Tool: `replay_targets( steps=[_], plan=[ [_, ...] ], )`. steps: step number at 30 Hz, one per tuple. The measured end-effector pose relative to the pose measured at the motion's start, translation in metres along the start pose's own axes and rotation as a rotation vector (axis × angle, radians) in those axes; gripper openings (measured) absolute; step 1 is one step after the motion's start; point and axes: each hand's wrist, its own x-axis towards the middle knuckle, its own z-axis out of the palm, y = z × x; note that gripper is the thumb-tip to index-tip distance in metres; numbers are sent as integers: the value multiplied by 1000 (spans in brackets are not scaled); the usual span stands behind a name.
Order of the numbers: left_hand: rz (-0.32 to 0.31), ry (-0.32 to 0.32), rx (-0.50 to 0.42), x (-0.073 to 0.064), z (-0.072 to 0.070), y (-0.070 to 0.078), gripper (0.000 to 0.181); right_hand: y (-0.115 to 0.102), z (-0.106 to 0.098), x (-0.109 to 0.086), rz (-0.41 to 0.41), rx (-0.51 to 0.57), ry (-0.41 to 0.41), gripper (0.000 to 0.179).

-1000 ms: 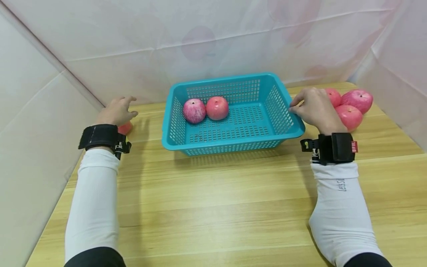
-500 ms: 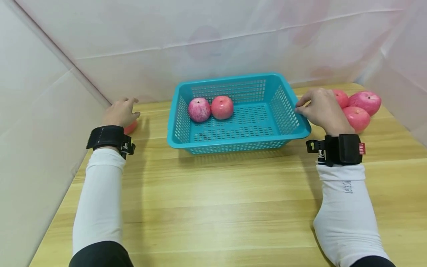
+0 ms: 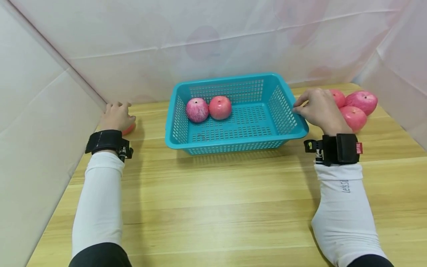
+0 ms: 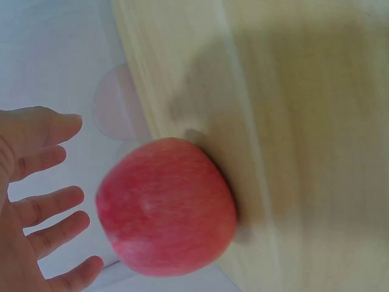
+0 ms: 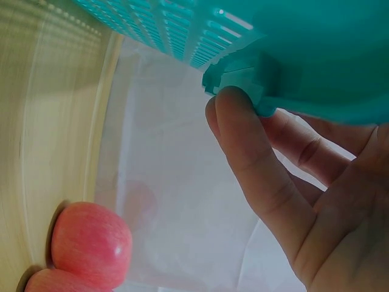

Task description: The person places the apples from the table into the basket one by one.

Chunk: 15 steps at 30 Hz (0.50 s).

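Observation:
A blue-green plastic basket [image 3: 237,142] stands on the table, with a streaked pink apple [image 3: 197,110] and a redder apple [image 3: 220,107] at its left end. My right hand [image 3: 320,110] pinches the basket's right rim; the right wrist view shows fingertips [image 5: 234,100] against the rim's underside. At the table's far left, my left hand [image 3: 115,118] hovers over another red apple [image 3: 129,128], mostly covering it in the head view. The left wrist view shows that apple [image 4: 167,207] resting on the wood, with the spread left fingers [image 4: 58,204] beside it and a gap between.
Beyond my right hand, several apples cluster on the wooden table [image 3: 213,207], including a large pink one [image 3: 361,102]. Pale fabric walls [image 3: 133,55] enclose the back and both sides, close behind the basket.
My left hand has turned so its fingers point more forward above the far-left apple. The right hand keeps its grip on the basket rim. The head view has shifted slightly.

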Motion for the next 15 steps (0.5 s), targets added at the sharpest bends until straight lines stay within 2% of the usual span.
replay_targets(
  steps=[15],
  plan=[
    [-83, 12, -51, -4, 13, -12, 57, -3, 0, 1, 6, -8, 11, 20]
  ],
)
